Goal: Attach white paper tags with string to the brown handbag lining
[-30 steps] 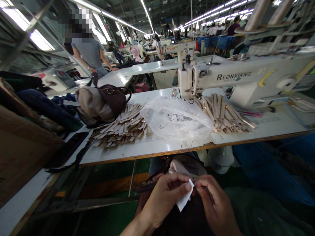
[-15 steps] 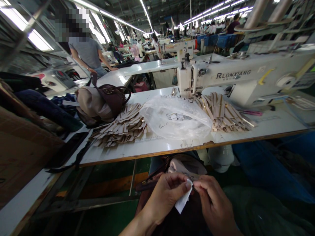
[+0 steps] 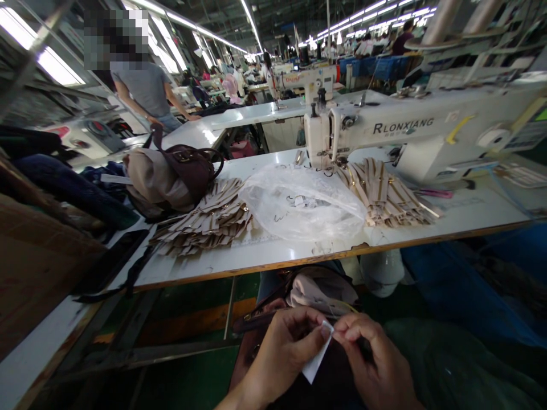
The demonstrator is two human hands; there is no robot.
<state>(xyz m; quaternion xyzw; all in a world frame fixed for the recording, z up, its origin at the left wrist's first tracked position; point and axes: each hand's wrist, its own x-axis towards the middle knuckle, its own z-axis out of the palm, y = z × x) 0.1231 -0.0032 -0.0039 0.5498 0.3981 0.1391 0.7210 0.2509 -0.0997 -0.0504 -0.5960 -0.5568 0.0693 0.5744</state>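
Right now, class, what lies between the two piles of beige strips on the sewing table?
In the head view, a translucent plastic bag lies between the left pile and the right pile, with small white pieces near its middle.

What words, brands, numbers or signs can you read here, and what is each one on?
"RLONXIANG": on the near sewing machine.
Smaller characters beneath it: too small to read.
Reddish lettering on the farther sewing machine: too blurred to read.
White slip in the left hand: no readable text.
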